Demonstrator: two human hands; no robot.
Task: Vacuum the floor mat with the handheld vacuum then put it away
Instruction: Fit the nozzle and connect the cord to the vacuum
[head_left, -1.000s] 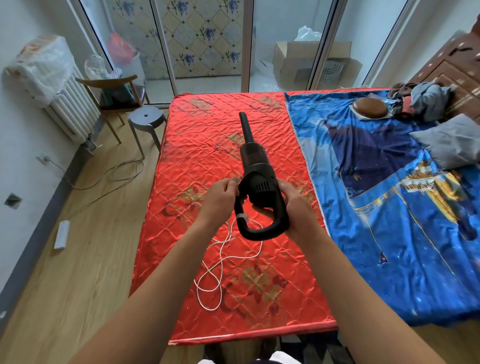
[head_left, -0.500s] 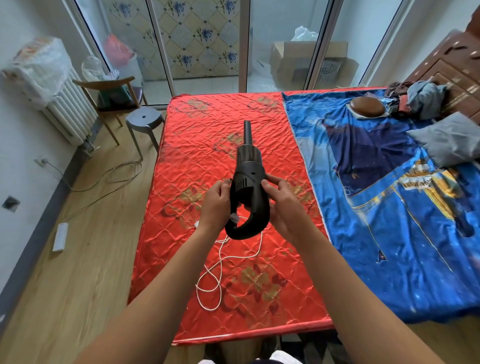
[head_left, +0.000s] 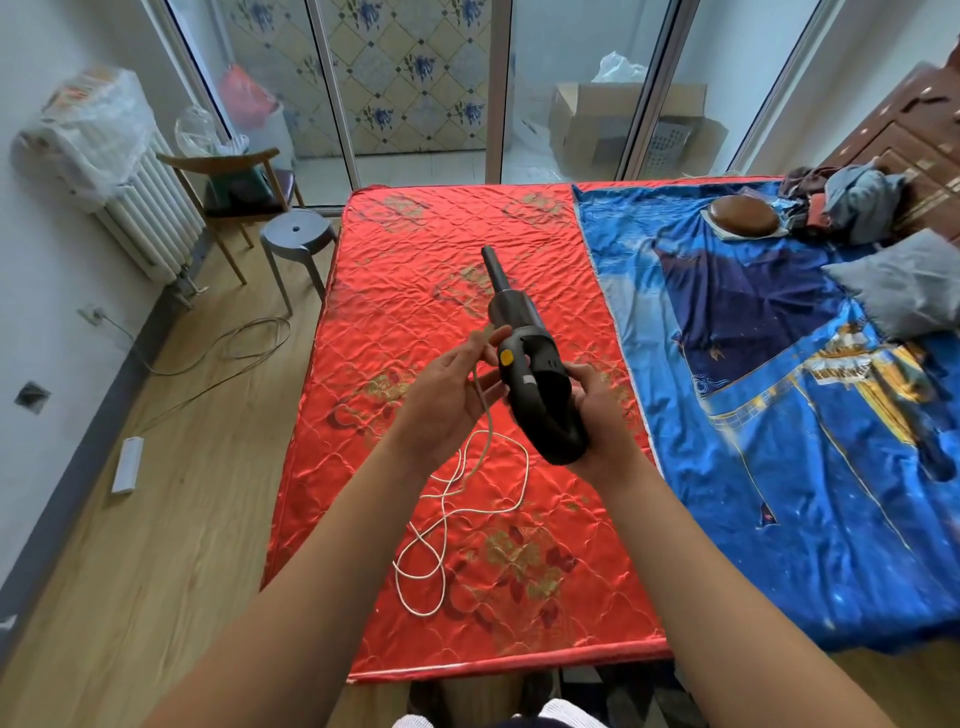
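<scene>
Since the earlier frame the handheld vacuum (head_left: 514, 322) had been rolled over so that its yellow switch (head_left: 505, 356) faced up, and the left hand (head_left: 441, 395) had let go of the body and opened out beside it; the right hand (head_left: 597, 415) had slid lower round the looped handle.

The right grip was closed round that loop from beneath and carried the whole weight; the left grip lay slack, palm up, with its thumb touching the body just beside the switch and the white cord (head_left: 467, 499) trailing across its fingers; the frame showed no firm pinch on the cord.

The vacuum hung above the middle of the red mat (head_left: 415, 291), apart from it, with its nozzle (head_left: 493, 270) pointing away toward the glass doors; the cord dropped from the handle end into loose loops on the mat, nearer the person.

The step in hand looked like readying and switching on; it would go best with the right grip seated firmly on the handle first, the thumb pressing the switch squarely, and the cord cleared off to the near edge so the nozzle would not snag it; then the nozzle should be brought low and flat to the quilting.
</scene>
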